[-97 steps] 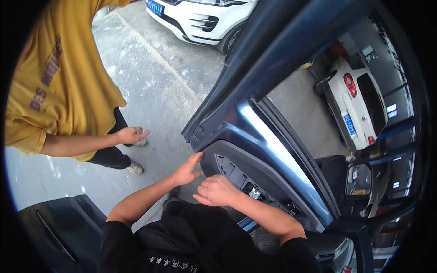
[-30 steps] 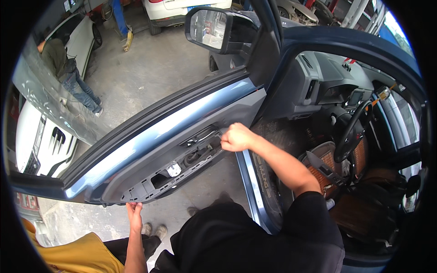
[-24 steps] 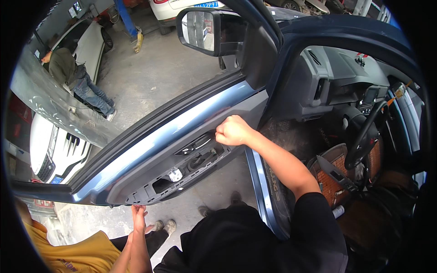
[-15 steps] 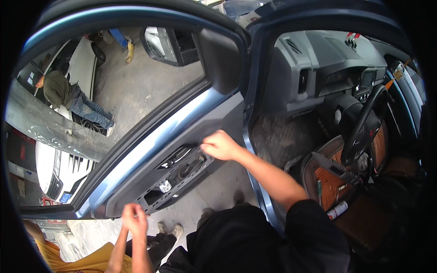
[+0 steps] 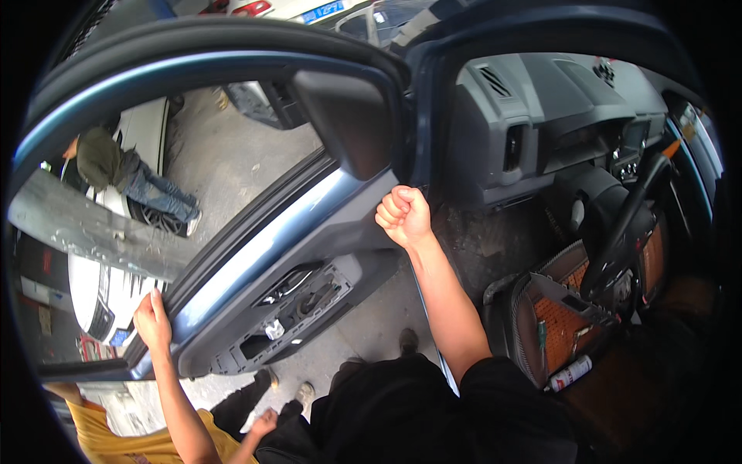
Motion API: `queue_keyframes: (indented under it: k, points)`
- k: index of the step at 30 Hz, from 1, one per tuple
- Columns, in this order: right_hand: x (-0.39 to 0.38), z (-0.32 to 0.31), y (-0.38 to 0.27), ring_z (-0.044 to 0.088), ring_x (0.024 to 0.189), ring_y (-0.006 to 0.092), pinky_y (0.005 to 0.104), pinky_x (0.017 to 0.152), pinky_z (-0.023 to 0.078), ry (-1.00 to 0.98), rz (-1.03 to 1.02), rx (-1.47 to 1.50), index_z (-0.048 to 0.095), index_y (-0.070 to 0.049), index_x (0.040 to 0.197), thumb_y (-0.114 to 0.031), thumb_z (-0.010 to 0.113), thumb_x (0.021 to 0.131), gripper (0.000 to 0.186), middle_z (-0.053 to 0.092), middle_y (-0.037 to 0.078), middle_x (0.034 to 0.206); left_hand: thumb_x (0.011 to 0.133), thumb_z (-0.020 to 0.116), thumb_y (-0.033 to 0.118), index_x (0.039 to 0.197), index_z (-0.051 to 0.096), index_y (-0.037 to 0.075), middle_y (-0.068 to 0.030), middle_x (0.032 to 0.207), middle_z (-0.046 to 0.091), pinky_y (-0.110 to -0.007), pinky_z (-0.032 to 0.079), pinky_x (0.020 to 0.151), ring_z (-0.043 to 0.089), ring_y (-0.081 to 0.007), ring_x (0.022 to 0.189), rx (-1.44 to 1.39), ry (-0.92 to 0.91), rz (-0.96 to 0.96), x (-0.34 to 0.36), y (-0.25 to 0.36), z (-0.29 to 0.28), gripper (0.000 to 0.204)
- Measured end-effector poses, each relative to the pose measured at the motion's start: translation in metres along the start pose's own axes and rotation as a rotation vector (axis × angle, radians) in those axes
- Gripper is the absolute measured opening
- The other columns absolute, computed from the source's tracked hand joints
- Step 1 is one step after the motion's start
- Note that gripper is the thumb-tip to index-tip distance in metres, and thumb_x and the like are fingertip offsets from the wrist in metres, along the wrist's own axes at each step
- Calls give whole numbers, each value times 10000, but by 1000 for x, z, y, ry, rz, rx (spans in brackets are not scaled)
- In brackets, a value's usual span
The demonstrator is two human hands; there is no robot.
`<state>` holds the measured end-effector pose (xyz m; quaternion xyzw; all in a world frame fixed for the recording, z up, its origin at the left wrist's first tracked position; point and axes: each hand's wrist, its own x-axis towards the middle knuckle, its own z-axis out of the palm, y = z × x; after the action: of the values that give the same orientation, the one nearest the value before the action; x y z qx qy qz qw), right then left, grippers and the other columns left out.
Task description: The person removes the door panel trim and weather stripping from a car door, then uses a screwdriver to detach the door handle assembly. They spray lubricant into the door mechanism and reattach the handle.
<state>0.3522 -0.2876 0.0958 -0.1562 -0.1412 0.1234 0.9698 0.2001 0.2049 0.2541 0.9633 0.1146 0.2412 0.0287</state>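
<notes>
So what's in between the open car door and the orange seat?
From the open car door to the orange seat, the head view shows grey ground, then the person's right forearm, then dark car floor.

Way in over the middle of the door panel (image 5: 352, 222), with a hand at either end

Between the left hand (image 5: 153, 322) at the rear lower corner of the window frame (image 5: 193, 68) and the right hand (image 5: 405, 216), a fist in front of the panel's upper front corner, a hand could reach the recess (image 5: 297, 303); below the panel's lower edge a co-worker's hand (image 5: 265, 422) and the wearer's body (image 5: 371, 410) narrow the approach, with floor (image 5: 379, 309) showing between that edge and the right forearm (image 5: 450, 309); past the panel's front edge the footwell (image 5: 479, 240) gives room, then the steering wheel (image 5: 624, 224), a grey trim piece (image 5: 570, 296) and a spray can (image 5: 570, 373) obstruct the seat (image 5: 556, 340)
</notes>
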Motion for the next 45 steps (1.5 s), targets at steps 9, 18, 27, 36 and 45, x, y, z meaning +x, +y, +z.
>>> queue_keyframes:
  k: [9, 18, 27, 36, 45]
  points:
    - [18, -32, 11, 507, 660, 251, 409, 642, 421, 1347, -752, -1270, 512, -42, 755, -229, 467, 928, 259, 487, 80, 676, 1010, 431, 285, 1211, 577, -24, -197, 1175, 618, -401, 411, 979, 577, -346, 1098, 8, -38, 38, -1, -5, -11, 397]
    - [-67, -196, 59, 577, 798, 276, 379, 771, 459, 1485, -804, -892, 582, 15, 928, -206, 438, 942, 264, 595, 138, 824, 1025, 350, 322, 1148, 590, -43, -187, 1062, 643, -386, 424, 931, 599, -315, 1008, -61, -171, 86, 11, -20, -12, 453]
    - [-41, -259, 104, 562, 900, 208, 330, 854, 431, 1673, -667, -464, 607, 26, 942, -421, 458, 944, 471, 610, 120, 905, 1007, 385, 325, 1151, 589, -47, -176, 1093, 630, -376, 391, 980, 570, -281, 1049, -80, -167, -19, 7, -17, -15, 447]
    - [-47, -265, 114, 531, 933, 197, 348, 864, 378, 1482, -381, -445, 579, -43, 928, -486, 456, 917, 460, 598, 63, 952, 1004, 365, 286, 1109, 604, -44, -183, 1030, 642, -376, 423, 915, 591, -286, 992, -11, -262, -1, 13, 1, -25, 421]
    - [-238, -304, 172, 543, 1037, 186, 445, 891, 368, 1775, -20, -75, 566, -135, 982, -657, 395, 863, 562, 617, 42, 1096, 996, 360, 290, 1076, 612, -44, -178, 1026, 633, -363, 423, 915, 584, -284, 991, -42, -226, -6, 3, 5, -24, 426]
